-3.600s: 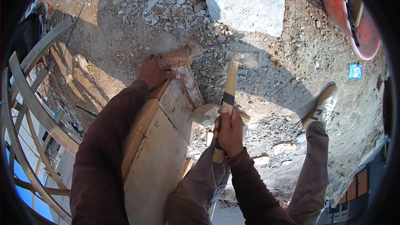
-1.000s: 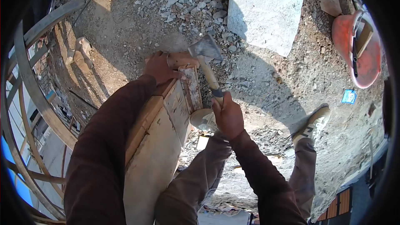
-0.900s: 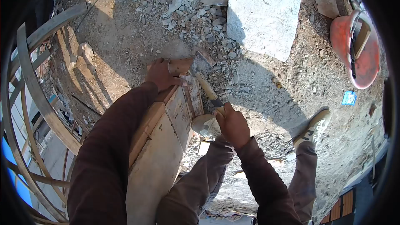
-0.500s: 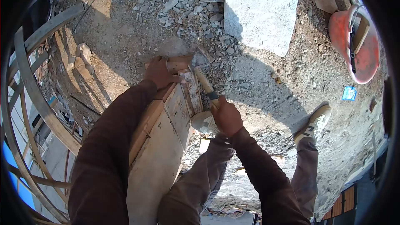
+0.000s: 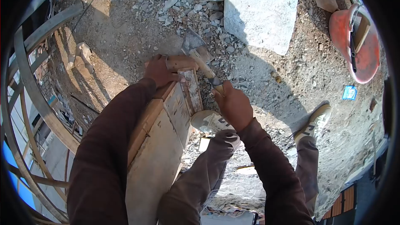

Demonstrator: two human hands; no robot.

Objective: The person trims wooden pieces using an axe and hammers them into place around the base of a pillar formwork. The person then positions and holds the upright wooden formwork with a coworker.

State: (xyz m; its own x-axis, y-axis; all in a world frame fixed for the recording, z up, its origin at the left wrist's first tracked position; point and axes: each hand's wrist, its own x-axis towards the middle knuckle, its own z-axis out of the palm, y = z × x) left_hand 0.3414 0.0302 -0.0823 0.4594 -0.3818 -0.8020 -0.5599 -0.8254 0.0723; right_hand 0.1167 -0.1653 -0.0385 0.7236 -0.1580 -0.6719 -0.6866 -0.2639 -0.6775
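My right hand [image 5: 234,105] is closed around the wooden handle of a hatchet [image 5: 203,64], which has a dark band near the grip. Its broad grey metal head points away from me, raised just past the end of a low wall [image 5: 155,154]. At that far end my left hand [image 5: 158,73] grips a reddish-brown brick [image 5: 182,62], fingers over its far side and thumb stretched toward the near edge. Beside the thumb stands an upright strip crusted with pale mortar [image 5: 191,89]. Part of the brick is hidden under my left hand.
Broken rubble [image 5: 183,0] and a pale square slab [image 5: 262,12] lie ahead. A red bucket-like container [image 5: 339,37] rests on its side at right, near a blue packet [image 5: 349,93]. Curved metal bars [image 5: 31,79] stand at left. My shoes [image 5: 210,121] are beside the wall.
My right hand has moved slightly right and up the frame, and the hatchet head has swung away from the brick, now showing its broad face. My left hand stays on the brick.
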